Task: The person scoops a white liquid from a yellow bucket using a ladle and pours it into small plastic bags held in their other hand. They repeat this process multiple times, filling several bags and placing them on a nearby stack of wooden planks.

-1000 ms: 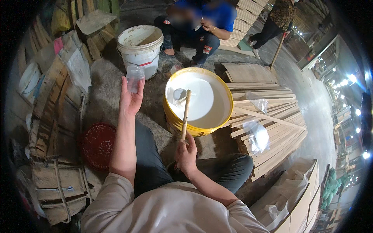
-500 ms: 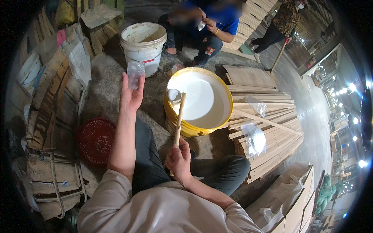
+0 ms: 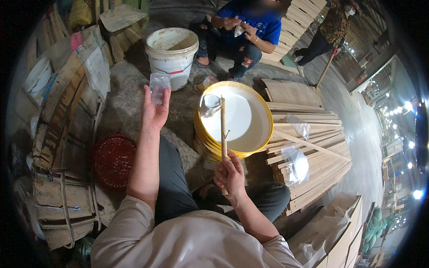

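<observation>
My left hand (image 3: 155, 109) is raised and holds a small clear plastic cup (image 3: 158, 87) by its lower part. My right hand (image 3: 229, 173) grips a thin wooden stick (image 3: 223, 127) near its lower end. The stick points up over the rim of a yellow basin (image 3: 210, 143) filled with white liquid. A crumpled clear bag (image 3: 209, 105) lies at the basin's left edge by the stick's tip. I sit with my knees between the basin and a red round lid (image 3: 112, 160).
A white bucket (image 3: 172, 53) stands behind the cup. A seated person in blue (image 3: 243, 31) faces me beyond the basin; another person stands at the far right. Stacked wooden slats (image 3: 308, 156) with clear bags lie to the right. Old wooden crates (image 3: 62, 147) crowd the left.
The view has shifted slightly and my right hand with the stick has drifted a little lower and to the right. My left hand keeps the cup raised.
</observation>
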